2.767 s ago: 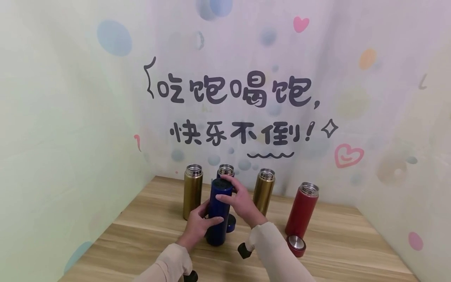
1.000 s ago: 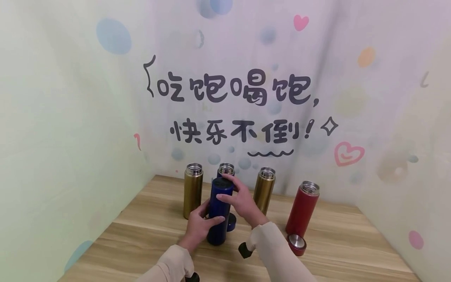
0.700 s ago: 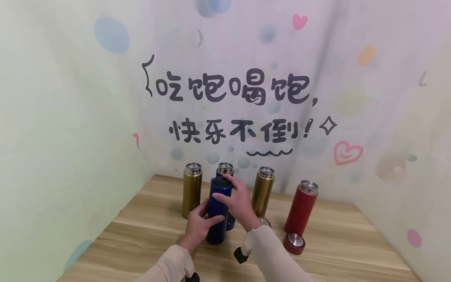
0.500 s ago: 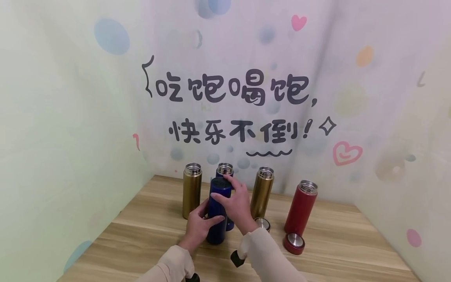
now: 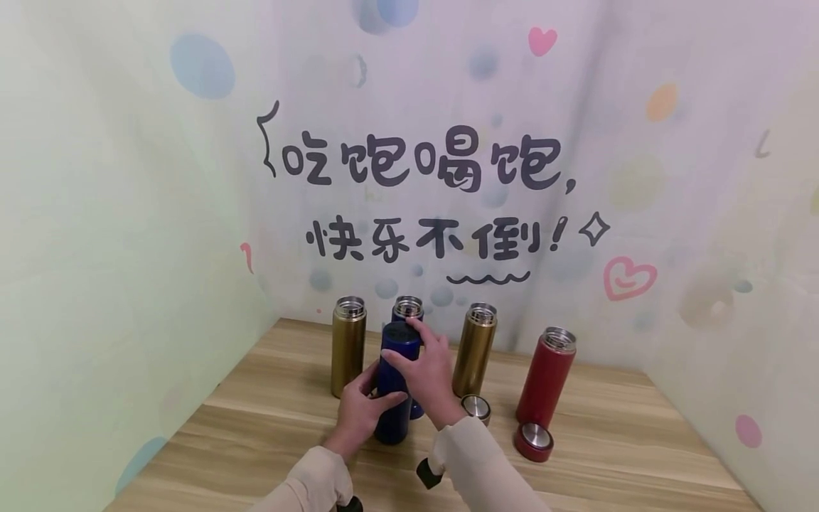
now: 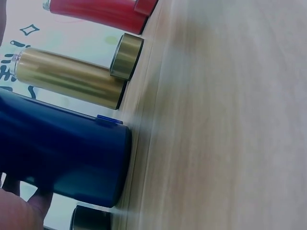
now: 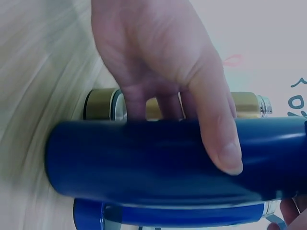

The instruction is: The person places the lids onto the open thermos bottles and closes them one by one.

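Observation:
A dark blue thermos flask [image 5: 392, 421] stands upright on the wood-grain table [image 5: 256, 455], with a dark lid [image 5: 402, 331] on top. My left hand [image 5: 360, 409] grips its body, fingers behind and thumb across the front; the right wrist view shows this thumb along the blue side. Up at the lid, my right hand [image 5: 431, 366] pinches it between thumb and fingers. Just behind stands a second blue flask [image 7: 192, 215] with a bare steel mouth, partly hidden. Its loose blue cap [image 5: 417, 410] peeks out beside the held flask.
Two lidless gold flasks [image 5: 348, 355] [image 5: 475, 355] stand either side at the back, a loose gold cap [image 7: 101, 104] by the left one and another gold cap [image 5: 475, 409] by the right. Farther right are a lidless red flask [image 5: 546, 377] and its red cap [image 5: 534, 442]. A printed curtain [image 5: 422, 85] hangs behind.
My right hand has turned a little and its wrist and sleeve have shifted left, uncovering the gold cap near the right gold flask. The left hand and the held flask stay in place.

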A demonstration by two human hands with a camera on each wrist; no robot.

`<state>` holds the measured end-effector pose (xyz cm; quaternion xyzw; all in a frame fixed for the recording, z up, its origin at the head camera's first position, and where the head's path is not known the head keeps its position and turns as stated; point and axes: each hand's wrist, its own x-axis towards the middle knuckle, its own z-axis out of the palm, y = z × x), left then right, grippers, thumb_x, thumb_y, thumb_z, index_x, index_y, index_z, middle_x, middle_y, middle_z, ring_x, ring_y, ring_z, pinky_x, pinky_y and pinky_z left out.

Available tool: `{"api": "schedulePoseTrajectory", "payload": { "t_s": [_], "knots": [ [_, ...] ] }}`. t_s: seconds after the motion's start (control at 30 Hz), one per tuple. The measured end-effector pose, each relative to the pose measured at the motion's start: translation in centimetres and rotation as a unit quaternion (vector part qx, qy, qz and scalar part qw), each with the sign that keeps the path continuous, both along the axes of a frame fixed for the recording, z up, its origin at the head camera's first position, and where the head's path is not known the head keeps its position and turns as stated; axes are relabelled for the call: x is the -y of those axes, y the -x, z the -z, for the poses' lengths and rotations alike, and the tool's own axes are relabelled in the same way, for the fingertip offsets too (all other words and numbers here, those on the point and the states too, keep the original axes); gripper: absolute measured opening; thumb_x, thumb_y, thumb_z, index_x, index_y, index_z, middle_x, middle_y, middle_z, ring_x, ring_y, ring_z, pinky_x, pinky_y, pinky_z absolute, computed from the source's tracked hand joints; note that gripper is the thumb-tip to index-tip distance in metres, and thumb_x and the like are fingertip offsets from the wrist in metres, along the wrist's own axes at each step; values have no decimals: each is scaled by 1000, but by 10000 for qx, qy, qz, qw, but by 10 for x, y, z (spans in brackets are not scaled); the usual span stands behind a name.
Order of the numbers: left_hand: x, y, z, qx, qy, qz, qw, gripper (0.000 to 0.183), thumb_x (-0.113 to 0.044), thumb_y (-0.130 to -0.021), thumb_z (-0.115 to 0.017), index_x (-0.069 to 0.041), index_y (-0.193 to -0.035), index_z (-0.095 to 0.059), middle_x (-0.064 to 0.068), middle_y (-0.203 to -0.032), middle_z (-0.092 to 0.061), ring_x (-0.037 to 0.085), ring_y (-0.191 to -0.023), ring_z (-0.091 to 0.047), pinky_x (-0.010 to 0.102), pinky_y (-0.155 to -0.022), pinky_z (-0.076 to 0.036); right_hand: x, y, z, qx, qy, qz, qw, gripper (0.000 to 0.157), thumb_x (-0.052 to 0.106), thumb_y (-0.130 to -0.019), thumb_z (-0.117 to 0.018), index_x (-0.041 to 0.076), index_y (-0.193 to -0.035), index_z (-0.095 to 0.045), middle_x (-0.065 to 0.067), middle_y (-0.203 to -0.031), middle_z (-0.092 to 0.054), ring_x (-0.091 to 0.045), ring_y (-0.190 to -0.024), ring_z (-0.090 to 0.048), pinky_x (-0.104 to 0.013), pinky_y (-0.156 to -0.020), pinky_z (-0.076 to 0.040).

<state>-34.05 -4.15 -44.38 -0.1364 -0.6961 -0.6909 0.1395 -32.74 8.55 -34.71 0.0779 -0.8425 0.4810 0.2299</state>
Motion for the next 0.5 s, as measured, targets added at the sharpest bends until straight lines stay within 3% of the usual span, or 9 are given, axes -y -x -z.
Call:
{"api": "schedulePoseTrajectory", "payload": {
  "t_s": [0.1, 0.27, 0.33, 0.5],
  "knots": [
    [-1, 0, 0, -86, 4, 39, 10000, 77, -21, -77, -84, -1, -142, -47, 20, -135, -55, 34, -124, -52, 48, -99, -44, -6, 1, 2, 19, 30, -399, 9992, 72, 40, -78, -81, 21, -141, -50, -13, -127, -51, -32, -112, -50, -55, -90, -49],
    [1, -17, -23, -97, 26, 23, 9999, 72, -9, -79, -81, 8, -139, -46, 27, -131, -55, 40, -120, -54, 51, -97, -46, -17, 4, 8, 63, 150, -996, 9949, 82, 36, -81, -80, 18, -149, -38, -11, -139, -47, -32, -123, -47, -54, -97, -43],
    [1, -18, -25, -65, 6, 38, 10000, 71, -7, -79, -81, 9, -139, -45, 28, -131, -55, 40, -120, -53, 52, -97, -45, -22, 5, 13, 80, 234, -1118, 9934, 82, 33, -81, -80, 18, -150, -36, -10, -140, -48, -30, -124, -47, -53, -98, -42],
    [-1, 0, -4, -161, -144, -21, 9998, 74, -12, -77, -84, 3, -140, -48, 24, -131, -57, 36, -119, -55, 50, -96, -46, -34, 6, 26, 76, 287, -1357, 9903, 79, 28, -83, -79, 18, -149, -38, -10, -144, -47, -34, -127, -44, -54, -100, -40]
  ]
}}
